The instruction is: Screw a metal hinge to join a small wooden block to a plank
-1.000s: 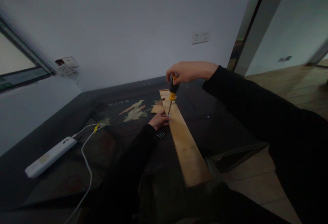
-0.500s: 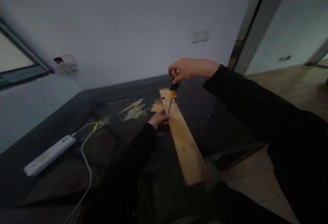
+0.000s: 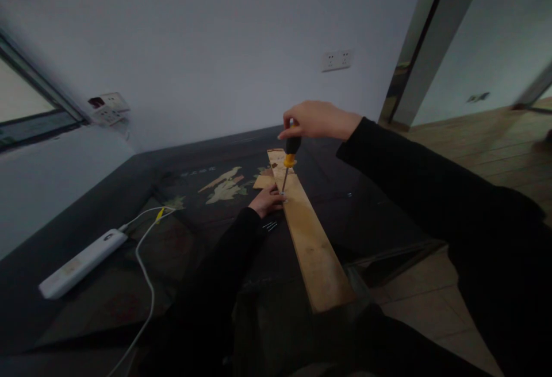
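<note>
My right hand [image 3: 317, 120] grips the top of a screwdriver [image 3: 289, 158] with a black and yellow handle, held nearly upright. Its tip meets a long wooden plank [image 3: 310, 239] that lies on a dark table [image 3: 207, 216]. My left hand [image 3: 268, 200] rests at the plank's left edge, fingers pinched by the screwdriver tip, where a small screw seems to stand. A few loose screws [image 3: 270, 226] lie on the table just beside my left wrist.
A white power strip [image 3: 77, 262] with white cables [image 3: 146, 268] lies at the table's left. A smaller wood piece [image 3: 263, 182] sits under the plank's far end. The plank's near end overhangs the table edge. Wall sockets [image 3: 336, 61], tiled floor at right.
My right hand has turned slightly on the screwdriver handle and my right forearm has dropped a little. The plank and my left hand stay put.
</note>
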`<action>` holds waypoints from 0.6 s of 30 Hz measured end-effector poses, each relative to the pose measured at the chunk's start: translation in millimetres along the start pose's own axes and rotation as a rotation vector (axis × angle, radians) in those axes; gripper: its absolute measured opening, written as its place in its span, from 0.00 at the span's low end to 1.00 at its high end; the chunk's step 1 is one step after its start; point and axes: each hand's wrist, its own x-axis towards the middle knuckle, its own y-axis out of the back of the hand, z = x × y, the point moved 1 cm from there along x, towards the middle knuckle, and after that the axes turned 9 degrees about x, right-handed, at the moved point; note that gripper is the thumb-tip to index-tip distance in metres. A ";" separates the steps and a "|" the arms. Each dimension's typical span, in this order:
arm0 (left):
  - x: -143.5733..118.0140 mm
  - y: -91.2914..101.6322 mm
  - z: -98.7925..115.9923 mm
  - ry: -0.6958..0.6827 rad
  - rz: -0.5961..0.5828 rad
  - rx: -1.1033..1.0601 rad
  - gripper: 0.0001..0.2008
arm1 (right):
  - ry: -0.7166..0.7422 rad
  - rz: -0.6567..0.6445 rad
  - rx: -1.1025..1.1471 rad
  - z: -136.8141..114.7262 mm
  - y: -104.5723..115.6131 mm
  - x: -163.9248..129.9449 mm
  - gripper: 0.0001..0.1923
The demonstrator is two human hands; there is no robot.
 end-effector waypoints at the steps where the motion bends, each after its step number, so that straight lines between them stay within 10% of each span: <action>1: 0.2 -0.1 -0.1 0.000 -0.001 -0.003 0.24 | 0.051 -0.056 0.028 1.7 4.5 -0.3 0.25; 18: 4.4 0.2 -2.4 0.012 -0.005 -0.034 0.24 | 0.017 -0.043 -0.042 -6.9 1.4 0.6 0.25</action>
